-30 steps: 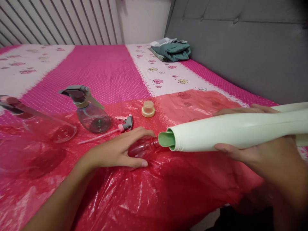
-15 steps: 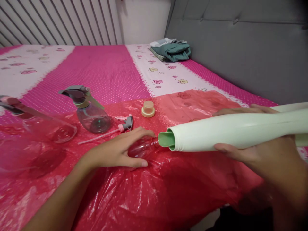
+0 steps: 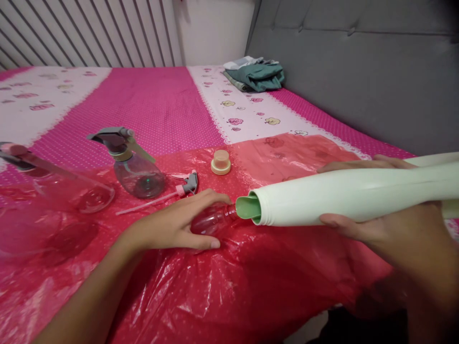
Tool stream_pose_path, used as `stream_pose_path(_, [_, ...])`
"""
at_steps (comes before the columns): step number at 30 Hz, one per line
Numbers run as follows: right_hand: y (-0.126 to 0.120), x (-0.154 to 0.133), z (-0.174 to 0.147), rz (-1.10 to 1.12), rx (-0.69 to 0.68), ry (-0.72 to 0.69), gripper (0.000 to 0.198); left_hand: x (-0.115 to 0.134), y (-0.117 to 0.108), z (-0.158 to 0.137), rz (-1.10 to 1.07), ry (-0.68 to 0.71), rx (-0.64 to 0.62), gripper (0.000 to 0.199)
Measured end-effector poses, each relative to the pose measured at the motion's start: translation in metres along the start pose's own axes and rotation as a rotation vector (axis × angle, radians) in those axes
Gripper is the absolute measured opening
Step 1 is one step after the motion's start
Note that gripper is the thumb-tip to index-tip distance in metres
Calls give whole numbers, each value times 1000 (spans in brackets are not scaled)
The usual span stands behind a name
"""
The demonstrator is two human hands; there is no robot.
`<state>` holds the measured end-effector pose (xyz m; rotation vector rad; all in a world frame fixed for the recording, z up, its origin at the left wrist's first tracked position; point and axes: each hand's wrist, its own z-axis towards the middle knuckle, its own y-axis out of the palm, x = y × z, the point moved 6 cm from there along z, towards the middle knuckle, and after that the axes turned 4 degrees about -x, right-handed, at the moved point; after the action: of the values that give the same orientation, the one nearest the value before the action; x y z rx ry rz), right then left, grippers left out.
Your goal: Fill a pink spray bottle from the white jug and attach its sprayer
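Note:
My left hand (image 3: 179, 222) is wrapped round a small clear spray bottle (image 3: 211, 220) without its top, which stands on the red plastic sheet. With my right hand (image 3: 387, 229) I grip a large pale green detergent bottle (image 3: 344, 196), tipped to the left. Its green pouring spout (image 3: 248, 207) is at the small bottle's mouth; whether they touch I cannot tell. Some pale liquid seems to lie in the spout. A pink and grey spray trigger (image 3: 188, 184) with its thin tube rests just behind my left hand. Farther back sits a cream cap (image 3: 221, 162).
A clear spray bottle with a grey trigger (image 3: 138, 169) stands at the left. Beside it, a larger pink-tinted spray bottle (image 3: 77, 188) is near the left edge. The red plastic sheet (image 3: 172, 296) covers the front of the bed. Folded clothes (image 3: 256, 75) lie by the grey headboard (image 3: 358, 71).
Pale liquid shows in the green spout now, where less was visible before. Both hands and the bottles have hardly moved.

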<state>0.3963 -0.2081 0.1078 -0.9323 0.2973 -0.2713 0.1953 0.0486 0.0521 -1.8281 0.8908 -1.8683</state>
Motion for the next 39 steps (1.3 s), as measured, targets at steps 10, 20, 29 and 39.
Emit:
stream_pose_path(10, [0, -1, 1, 5, 13, -7, 71, 0, 0, 1, -11, -10, -16, 67])
stream_pose_path(20, [0, -2, 2, -16, 13, -9, 70, 1, -1, 1, -6, 12, 5, 66])
stream_pose_path(29, [0, -1, 0, -22, 7, -24, 72, 0, 0, 0, 1, 3, -3, 67])
stream_pose_path(39, [-1, -1, 2, -17, 10, -21, 70, 1, 0, 0, 2, 12, 8, 66])
